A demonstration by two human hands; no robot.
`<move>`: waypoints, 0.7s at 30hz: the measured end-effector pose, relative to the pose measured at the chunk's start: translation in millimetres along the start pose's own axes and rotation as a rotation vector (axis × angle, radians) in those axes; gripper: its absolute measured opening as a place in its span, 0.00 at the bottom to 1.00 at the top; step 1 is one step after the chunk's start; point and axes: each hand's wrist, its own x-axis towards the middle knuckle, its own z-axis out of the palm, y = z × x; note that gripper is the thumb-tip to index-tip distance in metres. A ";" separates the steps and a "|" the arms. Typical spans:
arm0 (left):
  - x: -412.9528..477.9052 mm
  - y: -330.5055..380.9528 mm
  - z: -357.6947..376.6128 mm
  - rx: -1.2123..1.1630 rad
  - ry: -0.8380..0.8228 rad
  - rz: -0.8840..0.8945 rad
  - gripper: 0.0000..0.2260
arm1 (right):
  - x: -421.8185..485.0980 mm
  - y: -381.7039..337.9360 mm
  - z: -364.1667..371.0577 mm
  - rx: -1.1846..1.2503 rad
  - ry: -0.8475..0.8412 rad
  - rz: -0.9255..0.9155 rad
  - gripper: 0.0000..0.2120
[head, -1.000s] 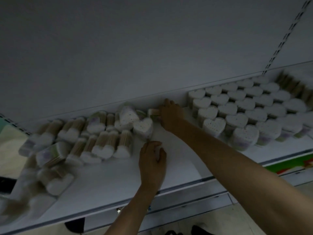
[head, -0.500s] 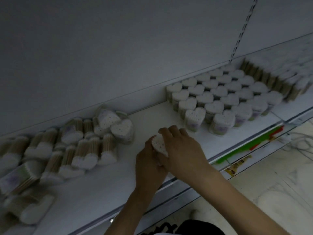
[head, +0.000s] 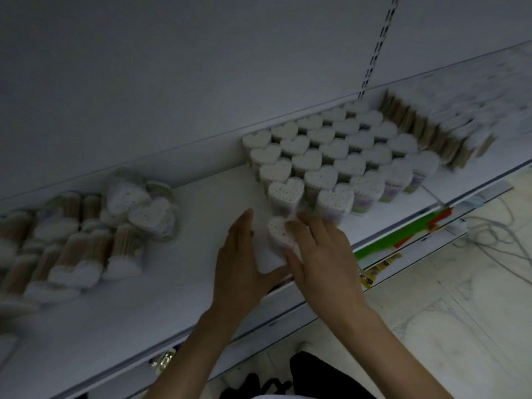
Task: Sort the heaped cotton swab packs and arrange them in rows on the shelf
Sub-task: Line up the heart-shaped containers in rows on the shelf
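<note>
A heart-shaped cotton swab pack (head: 277, 230) stands upright on the white shelf (head: 198, 203), just in front of the neat rows of heart packs (head: 331, 156). My right hand (head: 319, 254) holds it, fingers over its top and thumb at its near side. On the pack's left side lies my left hand (head: 239, 260), fingers straight and thumb stretched out below the pack. The unsorted heap of swab packs (head: 86, 240) lies at the left, mostly on their sides.
More packs with wooden sticks stand in rows (head: 431, 131) at the far right of the shelf. A green and red label strip (head: 403, 234) runs along the shelf's front edge. Loose cables (head: 495, 237) lie on the floor at the right.
Both hands have carried the heart pack from the shelf's middle rightward to the front of the arranged rows. My left hand has opened out flat beside it.
</note>
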 end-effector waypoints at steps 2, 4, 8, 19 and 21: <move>6.9 10.0 5.2 -0.037 0.002 -0.027 0.45 | 2.6 13.1 -3.1 -0.039 0.009 -0.009 0.17; 17.1 22.6 15.0 -0.092 0.032 -0.040 0.44 | 7.9 22.5 -2.4 -0.047 0.000 -0.019 0.18; 26.0 28.9 38.5 -0.175 0.158 -0.080 0.42 | 12.2 34.6 -4.0 0.076 -0.007 -0.070 0.22; 27.3 33.2 48.6 0.060 0.111 -0.037 0.49 | 7.3 86.1 -4.3 0.218 -0.051 -0.117 0.18; 28.5 32.7 48.3 0.079 0.103 -0.048 0.50 | 8.9 86.2 -5.5 0.230 -0.048 -0.121 0.18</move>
